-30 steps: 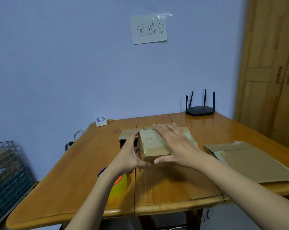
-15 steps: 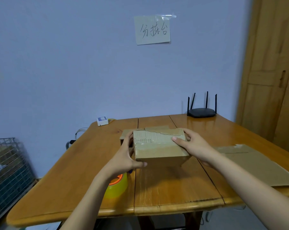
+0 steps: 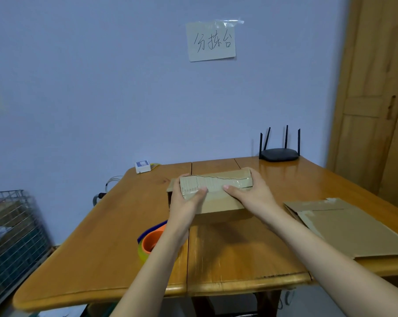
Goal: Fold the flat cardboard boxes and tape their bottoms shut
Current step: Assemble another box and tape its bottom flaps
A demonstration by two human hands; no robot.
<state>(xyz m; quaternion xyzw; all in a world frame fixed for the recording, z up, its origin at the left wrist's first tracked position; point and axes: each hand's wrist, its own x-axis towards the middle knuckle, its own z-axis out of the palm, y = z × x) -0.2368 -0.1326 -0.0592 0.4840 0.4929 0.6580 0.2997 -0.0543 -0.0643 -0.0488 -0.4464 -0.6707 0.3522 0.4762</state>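
Observation:
A small folded cardboard box (image 3: 216,200) stands in the middle of the wooden table (image 3: 115,236), its top flaps closed along a torn, taped seam. My left hand (image 3: 184,202) grips its left end, thumb on top and fingers down the side. Its right end is gripped by my right hand (image 3: 253,193), thumb on top, fingers wrapped behind the far corner. A flat cardboard box (image 3: 348,227) lies on the table at the right. A yellow tape roll with an orange core (image 3: 151,242) sits near the left, partly hidden by my left forearm.
A black router (image 3: 279,154) stands at the table's far right and a small white box (image 3: 142,167) at its far left corner. A wire cage (image 3: 13,232) stands on the floor at the left. A wooden wardrobe (image 3: 376,99) fills the right.
The box has been turned so its long side faces me. My right hand left the top and now holds the right end; the left thumb moved onto the top.

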